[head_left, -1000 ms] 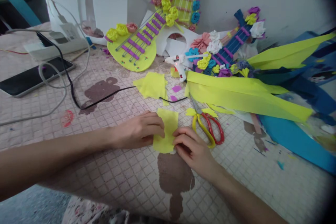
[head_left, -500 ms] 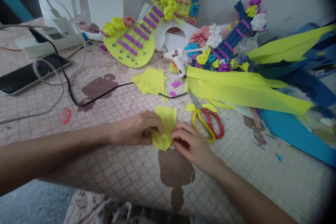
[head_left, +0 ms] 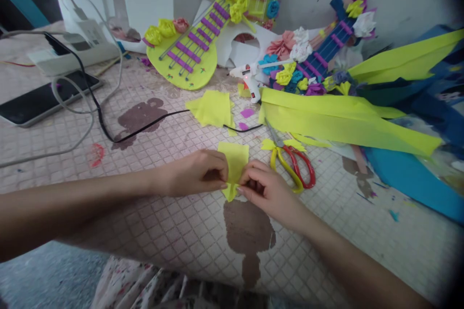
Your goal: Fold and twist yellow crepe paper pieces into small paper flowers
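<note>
A small piece of yellow crepe paper (head_left: pixel 235 159) is held upright between both hands, low over the table's middle. My left hand (head_left: pixel 206 172) pinches its lower left edge between thumb and fingers. From the other side my right hand (head_left: pixel 266 188) pinches the lower right edge, its fingers curled. Between the fingertips the lower end is gathered into a narrow, crumpled point. Just right of my right hand lie scissors (head_left: pixel 292 164) with one yellow and one red handle. More cut yellow paper pieces (head_left: pixel 212 107) lie stacked beyond the hands.
A white glue gun (head_left: pixel 250 79) stands behind, its black cord running left under the yellow pieces. Paper guitars with flowers (head_left: pixel 184 60) lean at the back. Long yellow strips (head_left: pixel 340 116) and blue sheets (head_left: pixel 409 178) lie right. A phone (head_left: pixel 47 99) and power strip (head_left: pixel 76 50) sit left.
Both hands have drawn closer together at the paper's lower end. That end, flatter and rounded before, is now pinched in and crumpled. The whole view has shifted slightly.
</note>
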`<state>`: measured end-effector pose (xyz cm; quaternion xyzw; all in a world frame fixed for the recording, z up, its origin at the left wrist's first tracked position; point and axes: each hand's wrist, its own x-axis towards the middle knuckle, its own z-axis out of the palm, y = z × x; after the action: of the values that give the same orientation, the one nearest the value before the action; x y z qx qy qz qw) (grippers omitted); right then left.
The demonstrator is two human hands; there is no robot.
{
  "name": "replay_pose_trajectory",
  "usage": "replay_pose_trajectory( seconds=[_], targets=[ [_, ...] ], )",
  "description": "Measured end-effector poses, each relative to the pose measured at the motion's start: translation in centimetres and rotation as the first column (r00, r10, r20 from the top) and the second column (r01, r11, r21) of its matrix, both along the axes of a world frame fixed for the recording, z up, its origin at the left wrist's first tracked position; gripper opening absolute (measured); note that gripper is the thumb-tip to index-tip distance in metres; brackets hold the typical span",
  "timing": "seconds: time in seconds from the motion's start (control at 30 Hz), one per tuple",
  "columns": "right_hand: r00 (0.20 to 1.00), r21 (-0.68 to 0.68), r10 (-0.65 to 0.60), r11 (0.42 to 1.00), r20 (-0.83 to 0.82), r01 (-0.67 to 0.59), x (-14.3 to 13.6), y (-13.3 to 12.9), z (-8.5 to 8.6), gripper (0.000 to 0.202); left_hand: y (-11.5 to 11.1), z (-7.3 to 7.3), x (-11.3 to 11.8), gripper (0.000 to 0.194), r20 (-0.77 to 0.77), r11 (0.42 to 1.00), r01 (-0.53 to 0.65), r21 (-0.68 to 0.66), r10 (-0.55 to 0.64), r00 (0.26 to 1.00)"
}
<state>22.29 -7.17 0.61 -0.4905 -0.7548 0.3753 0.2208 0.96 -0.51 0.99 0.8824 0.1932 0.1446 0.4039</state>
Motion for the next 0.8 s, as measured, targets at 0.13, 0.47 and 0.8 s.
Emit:
replay_pose_trajectory(
  seconds=[0.13,0.47,0.8],
  targets=[
    [0.999,0.001,-0.022,1.000,0.028,0.022,-0.3,0.2,0.2,0.012,-0.4,0.2,0.5,0.006,-0.087,0.996,-0.079,0.039,0.082,0.993],
    [0.999,0.032,-0.044,0.998,-0.028,0.045,-0.4,-0.3,0.0,0.012,-1.2,-0.3,-0.2,0.003,-0.050,0.987,-0.151,0.061,0.154,0.987],
    [1.000,0.019,-0.009,1.000,-0.005,0.009,0.0,-0.2,0.3,0.011,-1.0,-0.6,-0.6,0.007,0.010,0.995,-0.084,0.046,0.084,0.996]
  ],
)
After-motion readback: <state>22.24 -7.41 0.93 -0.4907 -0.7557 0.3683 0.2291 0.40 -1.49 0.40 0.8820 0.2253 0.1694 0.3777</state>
